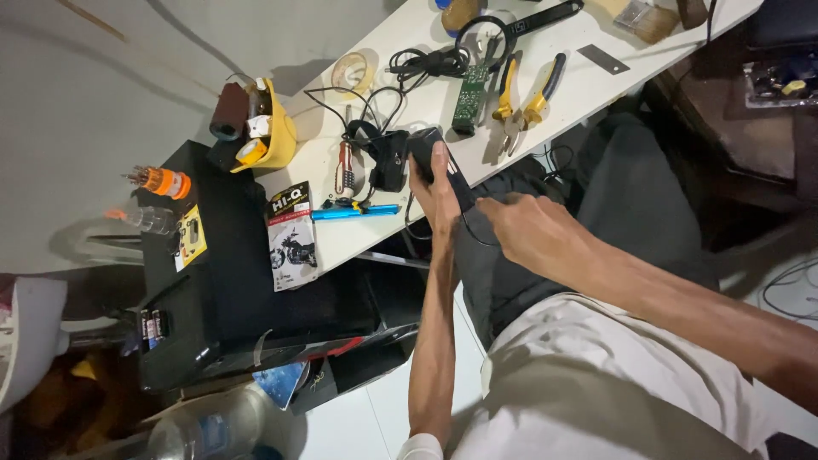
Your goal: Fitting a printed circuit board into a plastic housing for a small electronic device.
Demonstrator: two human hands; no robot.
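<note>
A white bench (400, 77) is seen running diagonally from the centre of the frame to the upper right, with a black cabinet (230, 281) set against its lower-left end. A grey chair seat (630, 196) is seen right of centre, beyond the person's light shorts at the lower right.

At the centre of the frame, at the bench's near edge, a black handheld device (430, 149) is grasped by the left hand (436, 192), whose fingers are wrapped round its body. A thin black wire (471, 232) trails from the device down to the right hand (528, 232), which is closed just beside it at the bench edge; whether the wire is pinched in it cannot be told.

Just left of the device lies a bundle of black cables with a small black box (388, 158), and beside that a red-handled tool (344, 170) and a blue pen-shaped tool (354, 211). A printed card packet (291, 234) lies across the bench's lower-left end and the cabinet top.

Further up the bench, a green circuit board (469, 95) and yellow-handled pliers (530, 95) are laid side by side, with a roll of clear tape (351, 72) to their left. A yellow holder (271, 135) filled with small items stands at the upper left end of the bench, and an orange bit set (162, 181) lies left of it.
</note>
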